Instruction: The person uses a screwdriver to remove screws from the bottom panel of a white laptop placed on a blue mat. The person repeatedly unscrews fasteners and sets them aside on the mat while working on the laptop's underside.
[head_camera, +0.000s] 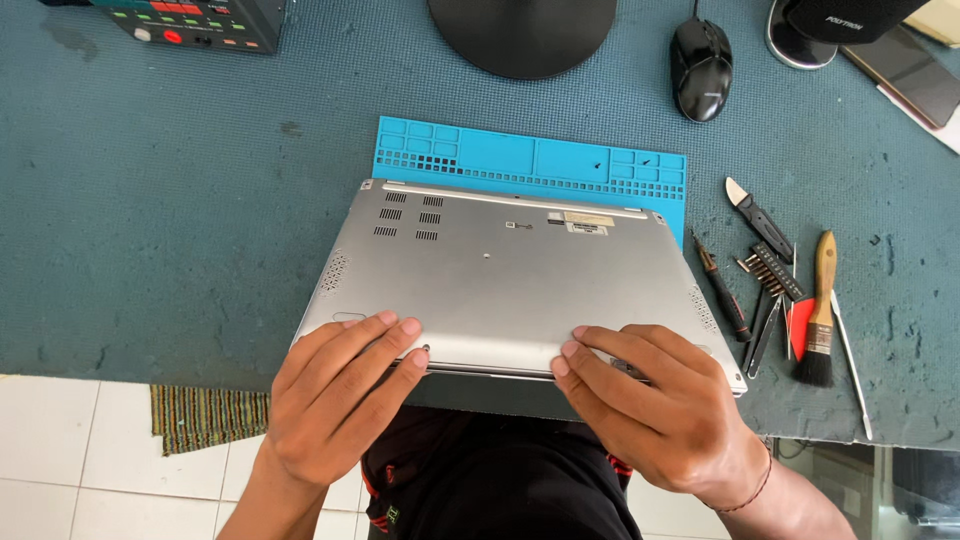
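A silver laptop (510, 275) lies upside down, its bottom cover up, on a blue silicone work mat (530, 160) over the teal table cover. Its near edge overhangs the table's front. My left hand (335, 395) rests on the near left edge of the bottom cover, fingers flat on top. My right hand (650, 400) presses on the near right edge, fingers spread over the cover and gripping the rim. Both hands grip the laptop's front edge.
Right of the laptop lie a screwdriver (722, 290), a bit holder (775, 268), tweezers, a pry tool (758, 217) and a small brush (820, 320). A black mouse (701, 68), a round stand base (522, 35) and a device with buttons (195, 22) sit at the back.
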